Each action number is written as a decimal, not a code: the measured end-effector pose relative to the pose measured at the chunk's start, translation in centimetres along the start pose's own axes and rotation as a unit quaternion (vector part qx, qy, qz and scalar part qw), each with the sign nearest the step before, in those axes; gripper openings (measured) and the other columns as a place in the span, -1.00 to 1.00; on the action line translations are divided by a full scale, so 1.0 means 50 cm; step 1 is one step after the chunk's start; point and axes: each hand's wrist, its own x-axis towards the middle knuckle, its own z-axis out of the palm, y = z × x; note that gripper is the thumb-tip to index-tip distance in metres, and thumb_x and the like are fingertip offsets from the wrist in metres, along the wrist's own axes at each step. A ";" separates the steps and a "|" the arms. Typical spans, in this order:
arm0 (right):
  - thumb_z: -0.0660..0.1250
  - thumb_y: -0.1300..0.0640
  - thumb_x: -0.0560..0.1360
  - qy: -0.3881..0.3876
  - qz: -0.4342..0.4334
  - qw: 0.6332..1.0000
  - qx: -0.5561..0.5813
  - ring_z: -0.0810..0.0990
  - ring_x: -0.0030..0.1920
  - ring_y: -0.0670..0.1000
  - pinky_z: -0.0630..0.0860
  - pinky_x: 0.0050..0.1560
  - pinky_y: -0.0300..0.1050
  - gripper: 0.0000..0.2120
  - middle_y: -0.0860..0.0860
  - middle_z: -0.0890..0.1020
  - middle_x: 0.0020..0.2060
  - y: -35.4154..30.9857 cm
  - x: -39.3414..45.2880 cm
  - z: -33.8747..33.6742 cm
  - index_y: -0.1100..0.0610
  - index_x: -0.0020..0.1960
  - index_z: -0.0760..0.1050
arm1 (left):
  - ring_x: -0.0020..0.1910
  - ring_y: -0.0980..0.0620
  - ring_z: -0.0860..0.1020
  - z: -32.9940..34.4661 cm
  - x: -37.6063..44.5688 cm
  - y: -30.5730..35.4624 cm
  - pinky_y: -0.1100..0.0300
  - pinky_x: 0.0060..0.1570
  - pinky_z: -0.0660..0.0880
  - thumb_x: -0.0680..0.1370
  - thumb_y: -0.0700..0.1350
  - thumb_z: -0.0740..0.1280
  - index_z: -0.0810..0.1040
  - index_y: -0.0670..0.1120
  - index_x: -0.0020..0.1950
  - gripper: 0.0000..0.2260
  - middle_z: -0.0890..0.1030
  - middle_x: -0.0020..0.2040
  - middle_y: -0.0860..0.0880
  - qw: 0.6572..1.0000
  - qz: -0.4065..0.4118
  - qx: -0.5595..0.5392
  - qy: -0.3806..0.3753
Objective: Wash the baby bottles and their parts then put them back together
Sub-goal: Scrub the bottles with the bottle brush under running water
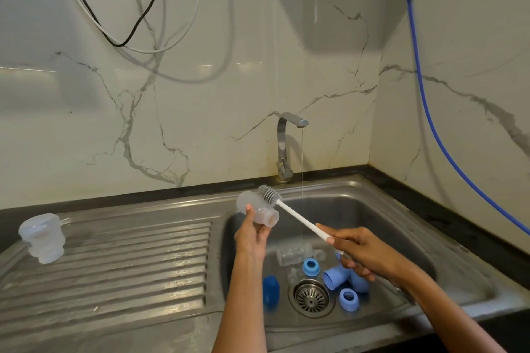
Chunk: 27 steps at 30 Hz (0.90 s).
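Note:
My left hand (253,233) grips a clear baby bottle (257,210) over the sink, its mouth turned to the right. My right hand (360,252) holds the white handle of a bottle brush (298,219); the grey bristle head (270,194) lies against the bottle's far side. Down in the basin (372,209) lie a second clear bottle (292,253), two light-blue rings (311,266) (348,297), light-blue caps (341,278), a dark-blue cap (271,291) and a small clear teat (292,275). Another clear bottle (43,235) stands on the draining board at the left.
The tap (286,146) at the back runs a thin stream into the basin. The drain strainer (312,297) sits among the parts. The ribbed steel draining board (129,266) spreads left. Cables (134,23) hang on the marble wall, a blue hose (424,94) at right.

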 end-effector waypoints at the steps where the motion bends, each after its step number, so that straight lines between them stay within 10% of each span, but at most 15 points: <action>1: 0.22 -0.03 0.60 0.019 -0.006 1.000 -0.008 0.27 -0.55 -0.11 0.27 -0.57 -0.28 -0.70 -0.03 0.40 -0.48 -0.002 0.008 0.009 -0.40 0.23 0.45 | 0.05 -0.15 0.57 0.005 -0.003 -0.008 -0.02 -0.09 0.54 0.56 -0.14 0.33 0.39 -0.31 0.29 -0.62 0.58 0.09 -0.27 1.000 -0.008 0.020 -0.017; 13: 0.19 0.00 0.62 -0.022 0.028 0.999 -0.018 0.29 -0.54 -0.12 0.30 -0.56 -0.29 -0.72 -0.03 0.40 -0.49 0.002 -0.001 0.000 -0.30 0.27 0.44 | 0.27 -0.21 0.48 0.005 0.000 0.019 -0.14 0.19 0.45 0.59 -0.14 0.26 0.29 -0.32 0.40 -0.56 0.48 0.29 -0.31 1.000 0.013 -0.023 -0.013; 19: 0.17 0.01 0.63 0.020 0.024 0.999 -0.008 0.28 -0.55 -0.15 0.30 -0.55 -0.31 -0.71 -0.09 0.39 -0.49 0.003 0.021 0.009 -0.34 0.25 0.39 | 0.02 -0.16 0.57 0.015 -0.007 -0.008 -0.08 -0.11 0.59 0.60 -0.18 0.26 0.33 -0.27 0.36 -0.64 0.55 0.10 -0.28 0.994 -0.028 0.060 -0.085; 27: 0.21 0.01 0.62 -0.042 0.024 0.999 -0.018 0.29 -0.53 -0.13 0.31 -0.56 -0.31 -0.67 -0.05 0.40 -0.48 0.003 0.005 0.000 -0.33 0.30 0.39 | -0.19 0.02 0.54 0.004 0.006 -0.007 0.18 -0.26 0.48 0.46 -0.07 0.43 0.43 -0.28 0.29 -0.52 0.56 -0.12 -0.13 0.994 0.023 0.110 0.009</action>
